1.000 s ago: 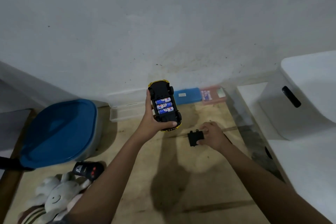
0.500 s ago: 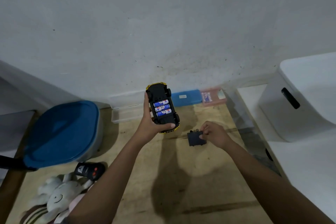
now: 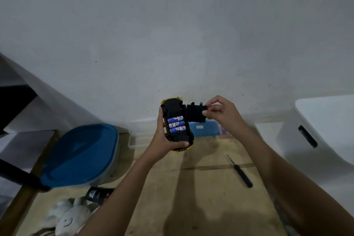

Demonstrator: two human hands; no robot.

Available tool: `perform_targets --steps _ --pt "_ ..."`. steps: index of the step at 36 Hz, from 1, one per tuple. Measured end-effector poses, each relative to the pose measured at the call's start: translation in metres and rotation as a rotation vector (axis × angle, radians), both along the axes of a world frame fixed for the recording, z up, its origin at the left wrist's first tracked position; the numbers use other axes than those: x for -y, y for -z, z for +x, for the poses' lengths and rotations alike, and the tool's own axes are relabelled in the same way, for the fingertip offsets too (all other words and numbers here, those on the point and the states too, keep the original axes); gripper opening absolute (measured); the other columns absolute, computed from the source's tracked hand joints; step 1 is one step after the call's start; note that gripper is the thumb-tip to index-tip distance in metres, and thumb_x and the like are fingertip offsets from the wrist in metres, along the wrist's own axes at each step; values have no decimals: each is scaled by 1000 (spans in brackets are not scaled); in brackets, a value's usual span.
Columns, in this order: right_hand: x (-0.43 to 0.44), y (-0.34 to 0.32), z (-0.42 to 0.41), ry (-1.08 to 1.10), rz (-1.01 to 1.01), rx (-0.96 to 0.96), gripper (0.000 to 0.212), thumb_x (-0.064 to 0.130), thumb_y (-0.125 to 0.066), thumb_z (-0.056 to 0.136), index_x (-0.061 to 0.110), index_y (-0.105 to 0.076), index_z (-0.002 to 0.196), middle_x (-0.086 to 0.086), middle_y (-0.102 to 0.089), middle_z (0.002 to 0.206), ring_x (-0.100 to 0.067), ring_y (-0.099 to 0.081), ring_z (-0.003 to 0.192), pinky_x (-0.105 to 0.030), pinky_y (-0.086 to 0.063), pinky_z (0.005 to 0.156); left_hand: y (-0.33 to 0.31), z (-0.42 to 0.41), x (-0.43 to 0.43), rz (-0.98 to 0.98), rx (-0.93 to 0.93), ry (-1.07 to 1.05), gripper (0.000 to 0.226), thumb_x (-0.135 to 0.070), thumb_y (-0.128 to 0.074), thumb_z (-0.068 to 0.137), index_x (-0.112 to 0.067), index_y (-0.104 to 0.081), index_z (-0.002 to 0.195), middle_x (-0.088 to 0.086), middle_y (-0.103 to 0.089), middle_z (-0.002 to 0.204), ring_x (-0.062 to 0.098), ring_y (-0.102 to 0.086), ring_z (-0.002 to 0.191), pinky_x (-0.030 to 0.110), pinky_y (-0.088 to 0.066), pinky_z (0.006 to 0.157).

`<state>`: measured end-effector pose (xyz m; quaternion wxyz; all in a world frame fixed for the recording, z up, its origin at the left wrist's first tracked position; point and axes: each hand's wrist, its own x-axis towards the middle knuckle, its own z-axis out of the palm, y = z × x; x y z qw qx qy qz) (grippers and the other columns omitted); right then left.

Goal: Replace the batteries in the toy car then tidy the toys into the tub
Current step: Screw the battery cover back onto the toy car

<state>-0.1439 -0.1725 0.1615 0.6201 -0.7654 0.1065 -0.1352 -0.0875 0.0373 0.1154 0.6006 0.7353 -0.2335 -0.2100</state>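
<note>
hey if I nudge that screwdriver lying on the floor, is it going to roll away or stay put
The screwdriver has a slim, round-looking black handle and lies flat on the bare floor, so a sideways nudge would probably roll it. Pushed along its length it should slide instead. It looks stiff and light, easy to pinch up.

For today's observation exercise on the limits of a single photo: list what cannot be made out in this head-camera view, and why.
- Toy car body: held upside down by the left hand, only the underside shows.
- Battery polarity marks: too small.
- Remote control: partly behind the left forearm.
- Plush toy: cut off by the bottom edge.
- Battery cover catch: too dark; right hand fingers hide its edge.
</note>
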Motion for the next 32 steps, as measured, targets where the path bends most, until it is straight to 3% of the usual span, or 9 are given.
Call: perform_targets --steps 5,9,12,18,23,26,32 --pt "-22 -18 14 -95 -82 26 19 4 -72 77 14 -56 78 -10 -69 76 -21 -68 77 -31 -55 74 -15 3 3 -10 63 53 126 5 -79 68 -34 12 147 -30 -35 126 -15 -53 106 10 -49 79" --pt "-30 -22 18 -143 -112 31 15 4 -71 79 9 -56 79 -14 -67 76 -22 -67 78 -30 -55 74 -24 6 0 12 86 41 131 -10 -85 64 -45 12 144 -14 -27 144 14 -48 124 20 -52 88" --pt "-33 -26 20 -147 -121 34 19 4 -71 78 15 -56 75 -8 -66 72 -17 -65 74 -25 -51 70 -30 7 -1 7 98 34 130 -11 -86 64 -50 10 142 -10 -23 149 21 -46 126 17 -52 83" --pt "-37 -31 21 -149 -161 43 19 6 -71 79 19 -57 75 -4 -67 73 -10 -65 72 -21 -49 68 -35 7 -3 -1 99 34 129 -9 -85 64 -50 9 142 -9 -21 150 22 -47 125 16 -53 78" --pt "-36 -32 21 -164 -175 41 18 6 -71 79 18 -58 76 -1 -66 71 2 -62 65 -13 -46 62 -37 7 -5 25 83 42 130 -8 -85 64 -48 10 143 -5 -31 142 16 -52 119 22 -54 84" --pt "-35 -32 20 -168 -191 48 17 6 -71 79 17 -58 77 0 -67 70 0 -63 66 -14 -47 64 -37 7 -7 31 79 53 130 -9 -85 64 -48 10 143 -2 -35 141 5 -55 111 20 -53 84" --pt "-35 -32 17 -183 -228 52 17 6 -71 78 17 -58 78 2 -67 72 -8 -65 74 -19 -49 70 -40 4 -8 26 87 61 128 -8 -85 65 -48 10 142 -2 -36 139 1 -53 110 11 -50 75"
